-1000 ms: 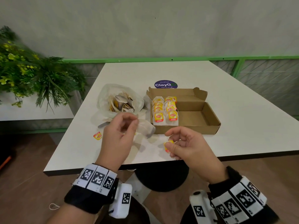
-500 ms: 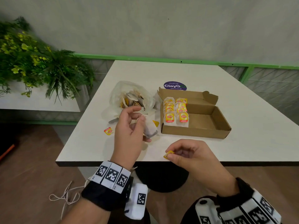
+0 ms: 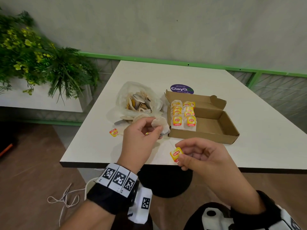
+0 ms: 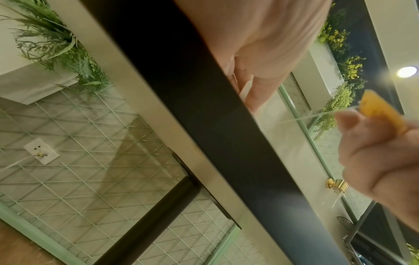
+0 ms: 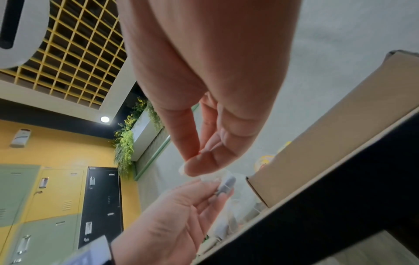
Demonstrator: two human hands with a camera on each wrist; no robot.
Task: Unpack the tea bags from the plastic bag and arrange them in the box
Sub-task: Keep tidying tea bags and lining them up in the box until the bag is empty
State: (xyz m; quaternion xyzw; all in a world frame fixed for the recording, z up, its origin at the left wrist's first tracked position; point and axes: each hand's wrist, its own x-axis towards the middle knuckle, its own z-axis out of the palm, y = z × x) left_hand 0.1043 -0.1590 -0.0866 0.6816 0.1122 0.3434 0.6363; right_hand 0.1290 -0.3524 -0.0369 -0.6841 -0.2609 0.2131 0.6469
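**A:** Status on the hands?

**B:** My left hand [image 3: 141, 135] is above the near part of the table [image 3: 249, 113], just left of the box [image 3: 216, 130]. Fingers are curled, thumb and fingertips pinching a tea bag [image 3: 160, 124] by its upper edge. The pouch hangs toward the box's near-left corner. I can't tell if it touches the cardboard.

**A:** Right?

**B:** My right hand [image 3: 199, 155] is over the near table edge, in front of the box. Fingers are curled in, thumb and forefinger pinching the yellow Lipton tag [image 3: 176, 154]. The left wrist view shows a thin string [image 4: 317, 115] running off that tag toward my left hand.

**A:** So one bag, two hands?

**B:** Looks that way: pouch in the left, tag in the right. The full run of string isn't visible in the head view.

**A:** Box contents?

**B:** Two rows of tea bags [image 3: 183, 115] lie in the left part of the box, yellow tags up, overlapping from far to near. The right part shows bare cardboard. The lid is folded open on the far side.

**A:** Supply?

**B:** The plastic bag [image 3: 137, 98] sits open, left of the box, with more bags in it. A few loose pouches [image 3: 132, 117] lie at its near side.

**A:** Anything stray?

**B:** One loose tag [image 3: 114, 132] is on the table, left of my left hand. There's a purple round sticker [image 3: 181, 89] just beyond the box.
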